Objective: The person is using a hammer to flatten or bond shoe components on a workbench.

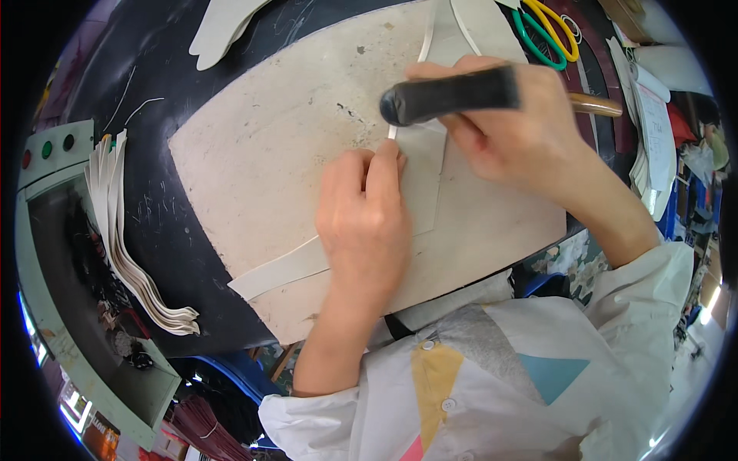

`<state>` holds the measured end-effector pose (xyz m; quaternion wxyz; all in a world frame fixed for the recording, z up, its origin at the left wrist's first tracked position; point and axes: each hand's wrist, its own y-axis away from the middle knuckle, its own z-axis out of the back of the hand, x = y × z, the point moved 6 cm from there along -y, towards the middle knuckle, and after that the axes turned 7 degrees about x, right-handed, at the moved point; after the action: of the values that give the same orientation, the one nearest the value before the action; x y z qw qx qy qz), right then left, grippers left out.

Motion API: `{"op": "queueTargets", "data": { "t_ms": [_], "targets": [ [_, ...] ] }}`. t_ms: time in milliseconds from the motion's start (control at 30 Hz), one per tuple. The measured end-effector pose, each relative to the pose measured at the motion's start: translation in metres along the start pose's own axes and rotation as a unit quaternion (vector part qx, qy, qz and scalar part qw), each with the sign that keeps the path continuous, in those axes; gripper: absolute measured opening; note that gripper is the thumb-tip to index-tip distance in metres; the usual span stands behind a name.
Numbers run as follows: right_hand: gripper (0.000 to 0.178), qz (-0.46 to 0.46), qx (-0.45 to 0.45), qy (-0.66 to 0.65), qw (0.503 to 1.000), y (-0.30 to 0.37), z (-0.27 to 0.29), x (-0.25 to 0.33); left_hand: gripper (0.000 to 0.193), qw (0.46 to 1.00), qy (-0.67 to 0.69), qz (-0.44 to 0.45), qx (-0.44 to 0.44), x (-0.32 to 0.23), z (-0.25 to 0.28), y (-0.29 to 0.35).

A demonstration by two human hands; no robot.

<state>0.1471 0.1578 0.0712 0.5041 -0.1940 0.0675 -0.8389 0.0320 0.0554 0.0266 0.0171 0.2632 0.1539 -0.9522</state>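
My right hand [515, 127] is closed around a hammer with a thick black head [453, 95]. Its wooden handle [596, 105] sticks out past my wrist. The rounded face of the head hangs close to the folded edge of a cream leather piece [421, 165]. Bent fingers of my left hand [365, 203] pinch and press that edge, just below the hammer. A pale strip [280, 266] runs out from under my left hand toward the lower left. Both lie on a worn beige board [254, 154]; my hands hide part of the leather.
The board rests on a black tabletop [150, 192]. A bundle of cream strips [127, 253] hangs over a grey-green machine housing [46, 165] on the left. Scissors with green and yellow handles [557, 46] lie at the upper right, near papers [653, 131]. More cream pieces [223, 31] lie at the far edge.
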Motion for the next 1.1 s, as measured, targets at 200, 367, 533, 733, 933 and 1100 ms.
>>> {"op": "queueTargets", "data": {
  "t_ms": [200,367,533,733,933,1100],
  "targets": [
    [0.047,-0.005,0.019,-0.045,0.999,0.001,0.007,0.016,0.024,0.999,0.012,0.02,0.029,0.003,0.007,0.018],
    [0.048,0.004,0.023,-0.012,1.0,0.0,0.001,0.011,0.025,0.998,0.012,-0.014,0.059,0.008,0.014,0.026],
    [0.047,-0.007,0.062,-0.029,0.998,0.012,-0.007,0.027,0.026,0.997,0.027,-0.044,0.065,0.01,0.019,0.033],
    [0.052,0.03,0.092,-0.078,0.992,0.013,-0.004,0.052,0.028,0.994,0.042,-0.071,0.077,0.014,0.027,0.042],
    [0.061,0.043,0.104,-0.055,0.992,0.009,0.003,0.056,0.032,0.982,0.029,-0.11,0.152,0.02,0.04,0.044],
    [0.056,0.001,0.069,0.058,0.996,-0.001,0.005,0.025,0.034,0.983,0.094,-0.084,0.131,0.021,0.025,0.021]
  ]
}}
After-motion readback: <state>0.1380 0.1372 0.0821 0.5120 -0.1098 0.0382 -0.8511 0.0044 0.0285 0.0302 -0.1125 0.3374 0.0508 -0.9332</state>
